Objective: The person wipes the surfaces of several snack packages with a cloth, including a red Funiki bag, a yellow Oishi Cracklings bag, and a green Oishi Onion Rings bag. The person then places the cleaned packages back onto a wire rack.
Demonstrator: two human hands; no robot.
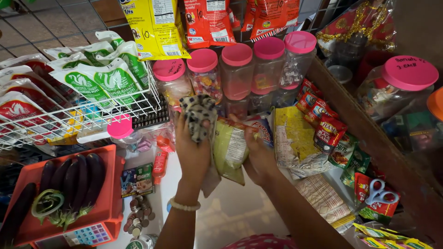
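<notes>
Head view, looking down on a shop counter. Both forearms rise from the lower edge of the frame and converge at centre. The left hand (193, 150), with a pale beaded bracelet (184, 205) at the wrist, is raised with its back to the camera, and its fingers are closed around a crumpled black-and-cream spotted cloth (198, 115), which stands above the knuckles. The right hand (259, 157) lies just beside it, palm turned inward, fingers curled around the right edge of a yellow-green plastic snack packet (229, 150). The packet sits between the two hands, held upright above the white counter top (230, 212) and touching the left hand on its other side.

Behind the hands stands a row of clear plastic jars with pink lids (237, 69), filled with sweets. To the left, a white wire rack (92, 117) holds green-and-white packets; below it, an orange plastic tray (104, 184) carries dark purple aubergines (74, 177). Loose coins (138, 216) lie on the counter near the tray. At lower right, white-handled scissors (378, 193) rest on small sachets.
</notes>
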